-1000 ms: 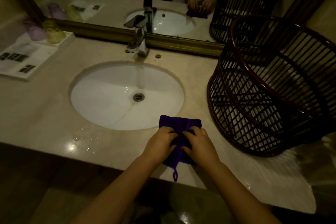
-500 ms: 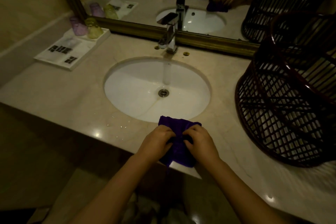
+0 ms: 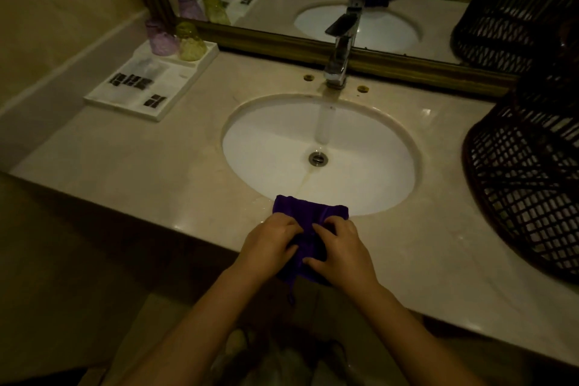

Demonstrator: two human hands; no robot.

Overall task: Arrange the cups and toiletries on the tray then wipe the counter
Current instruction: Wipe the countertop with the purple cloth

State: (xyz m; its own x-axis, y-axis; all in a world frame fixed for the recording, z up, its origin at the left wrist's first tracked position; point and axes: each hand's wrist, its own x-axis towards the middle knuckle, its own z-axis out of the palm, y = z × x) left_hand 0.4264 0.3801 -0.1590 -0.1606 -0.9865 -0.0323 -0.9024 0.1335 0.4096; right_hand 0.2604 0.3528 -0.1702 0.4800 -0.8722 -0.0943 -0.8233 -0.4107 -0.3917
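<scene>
On the far left the tray (image 3: 185, 94) already carries the purple cup (image 3: 160, 37) and the yellow-green cup (image 3: 190, 44) at its back edge with dark toiletry packets (image 3: 131, 82) in front, so arranging looks finished. At the counter (image 3: 131, 163) front edge, the left hand (image 3: 269, 244) and right hand (image 3: 341, 252) meet over the purple cloth (image 3: 308, 216), wrists low, fingers curled and clamped on its bunched folds, likely readying it to wipe

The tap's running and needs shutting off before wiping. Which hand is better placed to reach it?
Probably the right hand. Both hands grip the purple cloth at the counter's front edge, but the faucet stands behind the sink, slightly to their right; the left hand would reach across.
</scene>
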